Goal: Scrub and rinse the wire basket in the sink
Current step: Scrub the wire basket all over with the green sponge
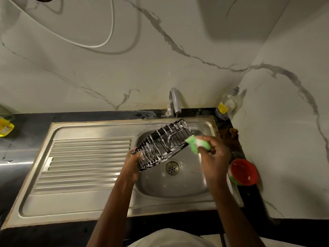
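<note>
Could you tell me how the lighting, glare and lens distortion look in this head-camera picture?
In the head view, the light is dim and warm; glare streaks the drainboard ridges and the tap; the wide-angle lens bends the counter edge and walls; the right hand with the green sponge looks slightly blurred, while the soapy wire basket in the left hand stays fairly sharp.

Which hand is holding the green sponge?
The right hand grips the soapy green sponge against the black wire basket. The left hand only holds the basket's lower end over the steel sink.
</note>
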The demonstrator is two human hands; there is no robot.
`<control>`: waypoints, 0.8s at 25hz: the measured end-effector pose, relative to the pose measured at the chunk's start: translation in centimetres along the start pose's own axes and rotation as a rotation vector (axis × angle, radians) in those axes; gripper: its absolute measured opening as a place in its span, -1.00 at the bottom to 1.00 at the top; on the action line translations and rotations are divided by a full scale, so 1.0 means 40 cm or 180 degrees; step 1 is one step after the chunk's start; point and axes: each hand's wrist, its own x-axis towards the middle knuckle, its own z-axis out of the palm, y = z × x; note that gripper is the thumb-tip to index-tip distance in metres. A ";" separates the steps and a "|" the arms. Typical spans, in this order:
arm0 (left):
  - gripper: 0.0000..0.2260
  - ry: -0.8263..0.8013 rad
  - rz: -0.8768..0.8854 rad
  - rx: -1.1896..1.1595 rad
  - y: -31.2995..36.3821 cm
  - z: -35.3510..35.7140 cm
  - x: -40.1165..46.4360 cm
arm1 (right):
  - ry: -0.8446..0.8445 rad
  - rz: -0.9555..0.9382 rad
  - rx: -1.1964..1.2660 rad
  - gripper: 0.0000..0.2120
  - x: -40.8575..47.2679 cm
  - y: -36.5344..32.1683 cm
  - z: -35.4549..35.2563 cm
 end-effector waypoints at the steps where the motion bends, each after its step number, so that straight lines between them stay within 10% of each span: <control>1: -0.50 -0.0108 0.0045 -0.0097 -0.006 -0.010 0.002 | 0.0260 0.0289 -0.0031 -0.65 0.030 0.020 -0.012; 9: -0.68 -0.0323 0.0076 -0.0518 0.002 0.012 -0.008 | -0.0054 -0.0185 0.0351 -0.66 -0.064 -0.048 0.025; 16: -0.69 -0.0050 -0.0104 -0.0622 -0.037 -0.046 0.019 | 0.0419 0.0928 -0.0160 -0.74 0.067 0.074 -0.050; 20: -0.69 -0.0154 -0.0281 -0.0569 -0.034 -0.053 0.041 | -0.0577 0.2060 0.1793 -0.79 0.095 0.090 -0.046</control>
